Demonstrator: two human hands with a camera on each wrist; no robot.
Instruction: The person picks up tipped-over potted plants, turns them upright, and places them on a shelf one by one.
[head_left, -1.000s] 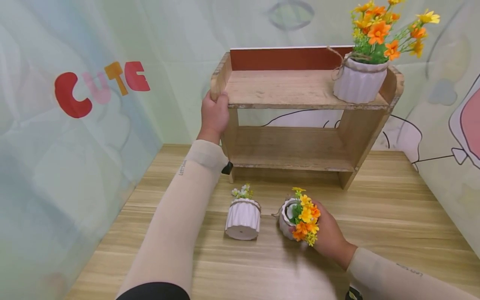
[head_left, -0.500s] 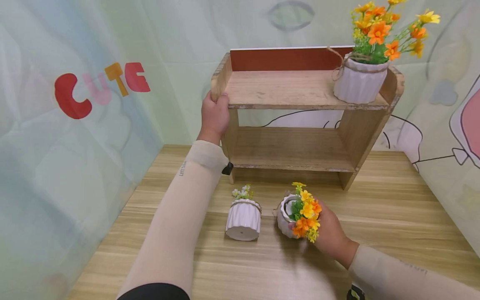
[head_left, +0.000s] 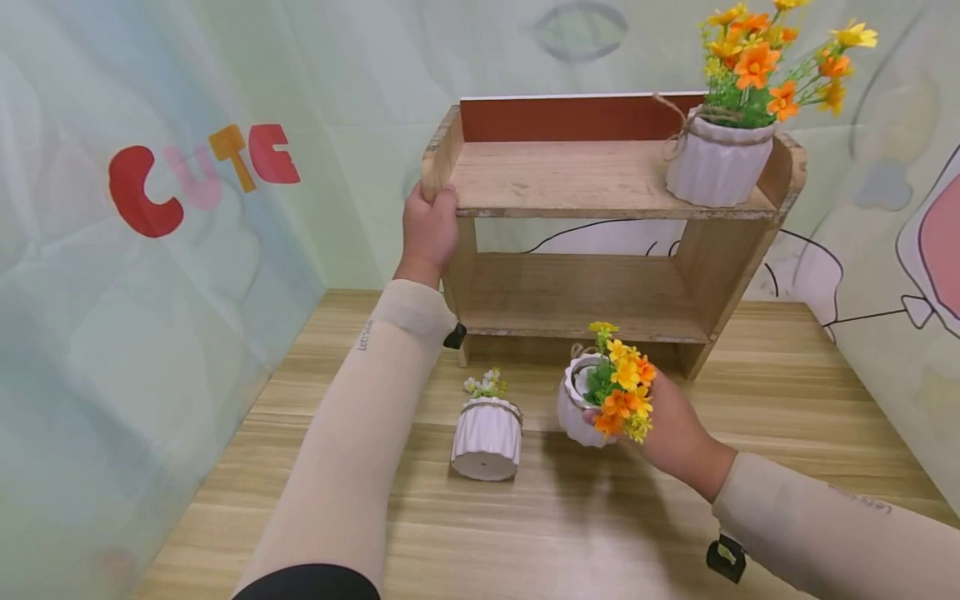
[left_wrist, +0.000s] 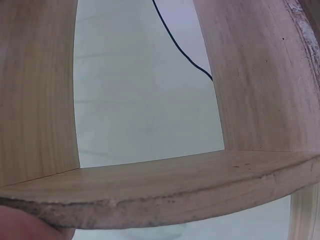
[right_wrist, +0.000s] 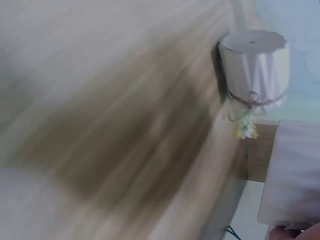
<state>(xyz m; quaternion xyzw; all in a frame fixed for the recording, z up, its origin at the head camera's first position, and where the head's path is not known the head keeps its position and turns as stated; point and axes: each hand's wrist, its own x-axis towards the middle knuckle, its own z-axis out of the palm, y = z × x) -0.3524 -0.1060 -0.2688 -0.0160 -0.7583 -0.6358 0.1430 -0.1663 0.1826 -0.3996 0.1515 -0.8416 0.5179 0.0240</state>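
Observation:
My left hand [head_left: 430,229] grips the left side panel of a small wooden shelf [head_left: 562,175]. In the left wrist view the panel's rough edge [left_wrist: 165,205] crosses the frame, a fingertip at its lower left corner. My right hand [head_left: 671,425] holds a white fluted flowerpot [head_left: 576,417] with yellow and orange flowers [head_left: 624,387], tilted over the table in front of the shelf. That pot's pale side [right_wrist: 295,175] fills the right wrist view's lower right. A second white flowerpot [head_left: 486,442] with small white flowers lies on its side, left of the held one.
On the top board's right end stands another white flowerpot [head_left: 720,162] with tall orange and yellow flowers and a twine bow. The shelf stands on a wood-grain table [head_left: 465,542]. Printed cloth [head_left: 225,250] hangs behind and at both sides.
My right hand has lifted the flowerpot off its place and carried it toward the shelf, slightly right. The left hand stays on the side panel.

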